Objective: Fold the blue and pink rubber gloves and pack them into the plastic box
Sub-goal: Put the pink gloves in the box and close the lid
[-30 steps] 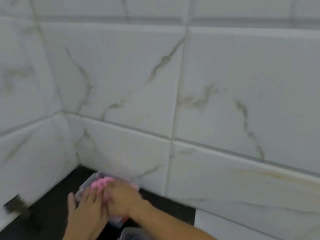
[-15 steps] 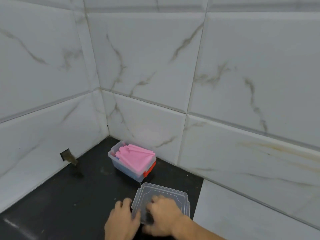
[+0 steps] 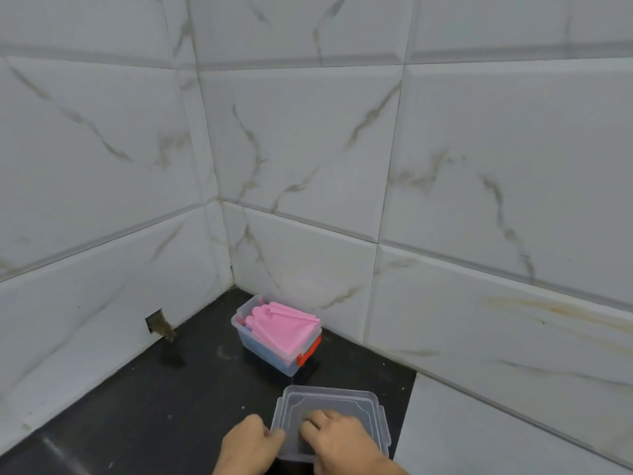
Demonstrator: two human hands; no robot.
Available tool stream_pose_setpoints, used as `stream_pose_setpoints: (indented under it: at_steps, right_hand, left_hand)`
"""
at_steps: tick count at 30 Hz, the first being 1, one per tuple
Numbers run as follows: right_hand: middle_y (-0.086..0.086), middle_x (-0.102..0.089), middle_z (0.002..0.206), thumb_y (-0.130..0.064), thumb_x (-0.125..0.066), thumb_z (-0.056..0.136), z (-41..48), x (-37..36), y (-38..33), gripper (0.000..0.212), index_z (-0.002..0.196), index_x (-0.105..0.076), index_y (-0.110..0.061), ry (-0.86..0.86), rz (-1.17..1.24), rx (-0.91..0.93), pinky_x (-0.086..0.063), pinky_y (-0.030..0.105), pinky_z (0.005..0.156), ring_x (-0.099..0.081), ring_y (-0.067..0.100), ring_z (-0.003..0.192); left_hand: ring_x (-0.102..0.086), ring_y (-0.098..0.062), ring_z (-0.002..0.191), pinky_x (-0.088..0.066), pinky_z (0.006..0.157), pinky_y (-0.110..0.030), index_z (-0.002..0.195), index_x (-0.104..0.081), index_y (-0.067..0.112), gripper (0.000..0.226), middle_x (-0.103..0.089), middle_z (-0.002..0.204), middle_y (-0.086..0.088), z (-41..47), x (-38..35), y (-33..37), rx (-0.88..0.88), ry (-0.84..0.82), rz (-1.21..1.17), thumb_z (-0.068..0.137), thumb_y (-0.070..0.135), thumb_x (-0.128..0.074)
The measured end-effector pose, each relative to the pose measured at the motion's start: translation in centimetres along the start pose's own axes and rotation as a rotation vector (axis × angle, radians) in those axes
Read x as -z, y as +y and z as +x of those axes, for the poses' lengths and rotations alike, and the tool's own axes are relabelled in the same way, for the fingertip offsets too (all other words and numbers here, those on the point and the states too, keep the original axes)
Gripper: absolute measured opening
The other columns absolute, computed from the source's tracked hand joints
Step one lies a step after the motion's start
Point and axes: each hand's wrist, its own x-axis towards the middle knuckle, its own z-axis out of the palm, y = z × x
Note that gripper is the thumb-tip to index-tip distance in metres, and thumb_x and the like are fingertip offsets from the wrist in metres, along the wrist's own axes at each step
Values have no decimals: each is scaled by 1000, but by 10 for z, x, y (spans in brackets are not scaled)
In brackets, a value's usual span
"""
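A clear plastic box (image 3: 247,341) with a red latch stands in the corner on the dark floor. Folded pink gloves (image 3: 282,327) lie on top inside it, rising above the rim. Blue gloves (image 3: 265,353) show through the wall below them. The clear lid (image 3: 334,402) lies flat on the floor in front of the box. My left hand (image 3: 251,445) grips the lid's left edge. My right hand (image 3: 342,440) rests on top of the lid with fingers curled on it.
White marble-look tile walls (image 3: 308,166) meet in the corner behind the box. A small broken hole (image 3: 156,323) sits in the left wall near the floor. A white floor tile (image 3: 479,440) begins right of the lid.
One second ago both hands pressed the pink gloves into the box. They then pulled back to the lid in front and now hold it; the view has tilted down a little.
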Motion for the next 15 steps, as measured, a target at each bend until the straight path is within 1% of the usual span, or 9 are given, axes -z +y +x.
stream_pose_setpoints:
  at_steps: [2, 3, 5, 6, 7, 9, 11, 13, 15]
  right_hand:
    - [0, -73, 112, -26, -74, 82, -6, 15, 5, 32, 113, -67, -23, 140, -31, 24, -59, 38, 76, -72, 22, 97]
    - [-2, -75, 102, -28, -71, 83, -11, 31, 3, 24, 107, -66, -25, 175, 49, 37, -56, 36, 68, -73, 22, 86]
    - [0, -73, 89, -32, -58, 89, -11, 60, 3, 12, 99, -62, -27, 289, 230, 26, -52, 34, 69, -68, 23, 76]
    - [-2, -71, 80, -35, -58, 90, -9, 79, 2, 10, 95, -62, -27, 339, 380, -6, -54, 33, 69, -65, 18, 69]
    - [-4, -70, 72, -36, -61, 90, -3, 96, 3, 7, 91, -64, -29, 368, 525, -39, -57, 31, 70, -63, 11, 62]
    - [-7, -74, 70, -36, -68, 92, 21, 118, 11, 1, 91, -68, -35, 319, 748, -101, -60, 27, 75, -69, 3, 61]
    - [-7, -78, 86, -43, -71, 89, 48, 130, 26, 22, 107, -72, -29, 320, 770, -182, -59, 28, 81, -74, 9, 75]
    - [-8, -73, 99, -54, -70, 84, 72, 128, 47, 44, 116, -72, -23, 343, 687, -275, -52, 27, 78, -68, 12, 87]
    - [-6, -73, 103, -54, -69, 84, 89, 121, 66, 44, 115, -71, -22, 378, 667, -344, -49, 27, 75, -66, 13, 91]
  left_hand:
    - [-69, -9, 86, -51, 73, -26, 90, -74, 20, 31, -73, 89, 4, 3, 18, 0, -29, 59, -60, 91, 50, -66]
    - [-67, -10, 94, -53, 84, -28, 95, -72, 26, 26, -70, 96, 6, 7, 28, -2, -77, 116, -116, 94, 51, -65]
    - [-60, -15, 115, -48, 108, -39, 111, -66, 37, 17, -62, 115, 9, 12, 44, -5, -214, 194, -385, 101, 49, -59]
    - [-60, -17, 120, -46, 112, -43, 116, -65, 38, 18, -63, 120, 9, 15, 51, -4, -283, 198, -532, 104, 47, -56]
    - [-65, -19, 117, -48, 110, -44, 116, -68, 34, 21, -68, 118, 6, 14, 59, 0, -339, 174, -658, 107, 45, -53]
    - [-71, -18, 84, -56, 87, -36, 95, -73, 14, 39, -75, 89, -2, 16, 76, 13, -378, 169, -825, 100, 47, -54]
    - [-55, -14, 57, -49, 61, -26, 74, -63, 8, 48, -59, 61, -4, 26, 95, 26, -363, 259, -852, 93, 52, -58]
    - [-45, -13, 52, -39, 55, -27, 69, -57, 13, 49, -48, 55, 0, 55, 111, 31, -285, 319, -855, 98, 53, -60]
    - [-44, -17, 54, -37, 57, -31, 71, -57, 14, 48, -47, 56, 0, 92, 127, 34, -215, 333, -874, 102, 52, -59]
